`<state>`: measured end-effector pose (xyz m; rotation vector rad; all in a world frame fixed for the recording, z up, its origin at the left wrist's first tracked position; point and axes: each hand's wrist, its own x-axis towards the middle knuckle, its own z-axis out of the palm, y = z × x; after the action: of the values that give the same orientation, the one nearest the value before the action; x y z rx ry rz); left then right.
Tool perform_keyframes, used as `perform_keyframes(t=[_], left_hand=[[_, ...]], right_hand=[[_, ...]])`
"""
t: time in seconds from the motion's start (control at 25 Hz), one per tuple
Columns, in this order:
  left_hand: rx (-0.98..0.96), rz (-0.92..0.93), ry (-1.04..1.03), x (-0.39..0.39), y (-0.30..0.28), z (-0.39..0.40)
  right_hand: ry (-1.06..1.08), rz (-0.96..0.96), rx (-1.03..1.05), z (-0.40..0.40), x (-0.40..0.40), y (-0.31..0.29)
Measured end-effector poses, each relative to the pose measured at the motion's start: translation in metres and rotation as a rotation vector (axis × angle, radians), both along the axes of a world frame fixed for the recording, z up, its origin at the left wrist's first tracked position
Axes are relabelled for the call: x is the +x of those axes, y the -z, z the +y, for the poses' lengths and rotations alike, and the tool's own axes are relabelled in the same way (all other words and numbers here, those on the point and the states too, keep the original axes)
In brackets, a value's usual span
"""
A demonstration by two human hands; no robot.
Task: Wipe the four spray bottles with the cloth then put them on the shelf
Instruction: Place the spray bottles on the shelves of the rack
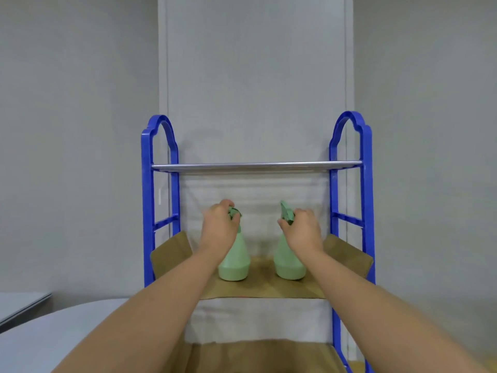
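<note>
Blue shelf, cardboard tier: two green bottles, apparently gripped.

Nothing to read from here: no lettering, labels, brands or numbers show on anything in sight, near or far

2 pale green bottles, left and right, stand upright, apart, on the blue shelf's cardboard-lined middle tier.

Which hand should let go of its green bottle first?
Probably either: the left hand and right hand each grip a spray bottle, left one, right one, both apparently standing on the cardboard-lined shelf.
</note>
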<state>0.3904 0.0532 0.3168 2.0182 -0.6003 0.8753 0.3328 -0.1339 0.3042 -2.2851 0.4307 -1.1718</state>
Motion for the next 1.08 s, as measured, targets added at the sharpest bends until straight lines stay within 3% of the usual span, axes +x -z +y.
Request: perform_keyframes(t=[0.32, 0.64, 0.8, 1.08], left_hand=[[0.056, 0.138, 0.025, -0.016, 0.002, 0.020], [0.195, 0.138, -0.010, -0.118, 0.029, 0.095], [0.211, 0.201, -0.042, -0.157, 0.064, 0.159], [0.261, 0.389, -0.240, -0.147, 0.176, 0.269]], right_hand=[[-0.003, 0.109, 0.114, 0.009, -0.022, 0.005], [-0.142, 0.114, 0.069, 0.088, -0.108, 0.020], [-0.281, 0.222, 0.057, 0.153, -0.136, 0.062], [-0.476, 0.414, 0.007, 0.243, -0.128, 0.156]])
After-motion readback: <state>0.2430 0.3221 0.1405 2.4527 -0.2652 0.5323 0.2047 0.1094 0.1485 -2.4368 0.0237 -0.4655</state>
